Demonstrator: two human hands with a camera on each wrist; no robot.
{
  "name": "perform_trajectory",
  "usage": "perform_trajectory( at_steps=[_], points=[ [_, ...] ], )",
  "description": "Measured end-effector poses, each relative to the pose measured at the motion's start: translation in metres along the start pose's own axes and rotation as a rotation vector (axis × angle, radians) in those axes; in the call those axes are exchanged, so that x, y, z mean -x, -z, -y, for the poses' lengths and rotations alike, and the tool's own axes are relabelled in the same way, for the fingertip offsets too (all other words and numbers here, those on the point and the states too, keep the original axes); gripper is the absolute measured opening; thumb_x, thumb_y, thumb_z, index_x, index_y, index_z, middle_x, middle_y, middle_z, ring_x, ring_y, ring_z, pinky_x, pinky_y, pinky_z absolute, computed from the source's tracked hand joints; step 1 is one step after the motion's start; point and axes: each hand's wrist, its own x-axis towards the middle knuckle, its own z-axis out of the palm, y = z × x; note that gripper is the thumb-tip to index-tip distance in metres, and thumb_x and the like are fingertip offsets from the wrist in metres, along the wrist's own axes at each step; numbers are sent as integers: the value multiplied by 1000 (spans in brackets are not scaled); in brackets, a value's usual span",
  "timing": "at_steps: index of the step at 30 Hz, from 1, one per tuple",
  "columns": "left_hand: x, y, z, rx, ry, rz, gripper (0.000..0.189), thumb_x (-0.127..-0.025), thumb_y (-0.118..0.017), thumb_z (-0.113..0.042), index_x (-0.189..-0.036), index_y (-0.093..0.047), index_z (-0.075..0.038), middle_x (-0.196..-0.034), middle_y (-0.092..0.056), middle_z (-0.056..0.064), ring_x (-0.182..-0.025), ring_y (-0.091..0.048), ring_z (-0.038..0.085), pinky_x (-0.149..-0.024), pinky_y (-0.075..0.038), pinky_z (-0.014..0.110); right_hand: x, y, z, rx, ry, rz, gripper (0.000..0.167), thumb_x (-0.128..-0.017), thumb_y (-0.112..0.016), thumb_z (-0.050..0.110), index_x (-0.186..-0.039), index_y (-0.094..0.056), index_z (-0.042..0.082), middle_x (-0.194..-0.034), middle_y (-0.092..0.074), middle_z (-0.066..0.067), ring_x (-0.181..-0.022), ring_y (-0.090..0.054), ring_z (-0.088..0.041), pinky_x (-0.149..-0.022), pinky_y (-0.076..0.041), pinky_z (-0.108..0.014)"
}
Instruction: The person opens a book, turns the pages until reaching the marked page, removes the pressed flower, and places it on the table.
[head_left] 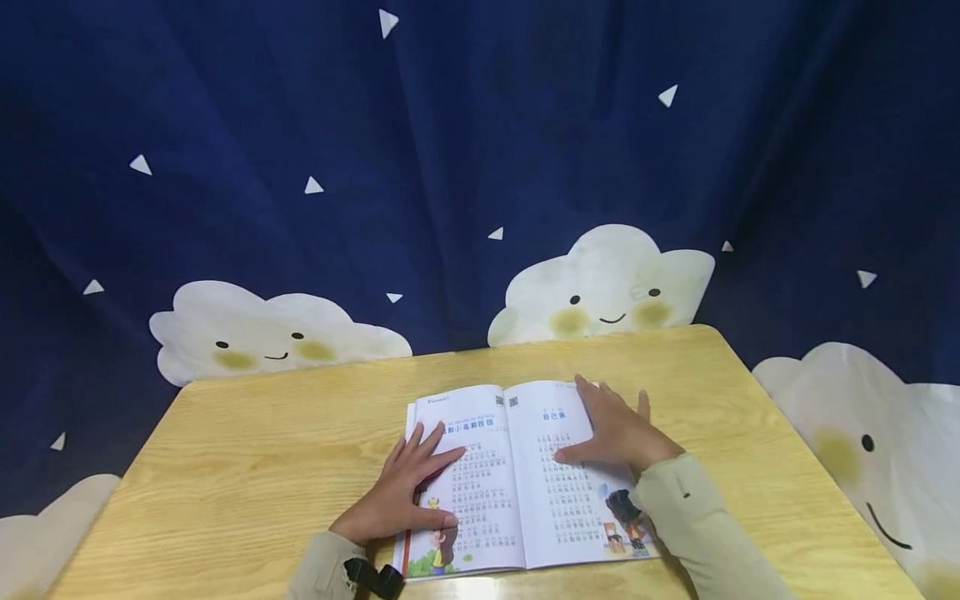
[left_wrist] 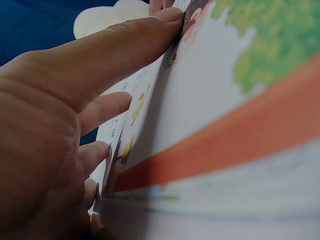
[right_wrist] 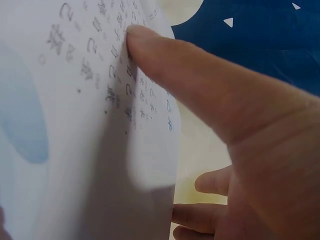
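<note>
An open book (head_left: 517, 517) lies on the wooden table, with printed Chinese text and small coloured pictures on both pages. My left hand (head_left: 401, 492) rests on the left page with its fingers spread, the thumb near the picture at the bottom. In the left wrist view, that thumb (left_wrist: 125, 47) lies across the page (left_wrist: 200, 100) beside an orange strip. On the right page, toward its outer side, my right hand (head_left: 618, 429) lies with fingers extended. The right wrist view shows its thumb (right_wrist: 175, 65) touching the printed lines.
The light wooden table (head_left: 247, 467) extends to both sides of the book. Behind it hangs a dark blue curtain (head_left: 450, 167) with white triangles and smiling clouds. Each sleeve has a small black device at the wrist, the left device (head_left: 375, 577) near the book's lower left corner.
</note>
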Motion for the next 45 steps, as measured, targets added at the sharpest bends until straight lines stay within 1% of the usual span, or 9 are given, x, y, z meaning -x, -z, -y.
perform_trajectory(
  at_steps=[9,14,20,25,29,32,36,39,45],
  points=[
    [-2,2,-3,-16,17,11,86,-75,-75,-56,-148,-39,-31,-162,-9,5,-146,7,36,-112,5,58,4,5,-2,-61,26,0,126,-60,-79,67,-154,-19,7,-153,-34,-15,-143,-21,-40,-105,9,-71],
    [-5,5,-2,-30,13,25,86,-75,-75,-56,-149,-38,-31,-162,-8,5,-146,8,36,-113,6,58,5,8,0,-119,17,25,125,-63,-78,65,-155,-16,8,-153,-33,-17,-142,-22,-41,-105,5,-72],
    [-9,4,-3,-26,-1,33,86,-76,-74,-56,-150,-37,-31,-162,-7,6,-146,9,36,-112,6,58,7,14,0,-190,0,39,119,-68,-79,58,-155,-14,10,-154,-31,-17,-141,-26,-41,-107,-3,-70],
    [-7,3,-3,-17,8,24,86,-76,-75,-55,-149,-38,-30,-162,-8,5,-146,9,35,-113,6,58,7,17,2,-231,7,31,117,-70,-79,57,-156,-14,11,-153,-33,-18,-139,-29,-40,-108,-8,-69],
    [-6,4,-3,-18,8,16,86,-76,-75,-55,-149,-38,-31,-162,-8,5,-146,9,35,-113,6,57,8,21,0,-313,18,31,112,-74,-76,57,-155,-14,12,-152,-35,-17,-136,-35,-38,-109,-21,-63],
    [-6,3,-1,-23,3,11,86,-76,-74,-56,-149,-37,-31,-162,-8,5,-146,8,35,-113,6,57,9,26,-3,-391,49,55,105,-79,-72,56,-156,-13,15,-150,-38,-15,-123,-48,-33,-106,-33,-56],
    [-5,3,1,-23,8,8,87,-75,-74,-57,-149,-38,-32,-162,-8,5,-147,8,34,-113,6,56,11,33,-7,-397,109,59,98,-84,-67,54,-156,-12,17,-147,-41,-16,-116,-52,-32,-102,-36,-54],
    [-4,3,1,-21,13,4,86,-75,-75,-57,-149,-38,-32,-162,-8,5,-147,8,35,-113,6,56,13,36,-13,-380,143,32,95,-86,-65,55,-156,-13,16,-147,-40,-18,-125,-46,-37,-102,-35,-58],
    [0,0,0,-26,24,9,86,-74,-75,-56,-148,-39,-32,-162,-10,6,-146,7,35,-113,5,57,15,37,-25,-465,161,32,83,-93,-53,56,-156,-14,18,-145,-42,-18,-128,-45,-40,-101,-36,-59]
  ],
)
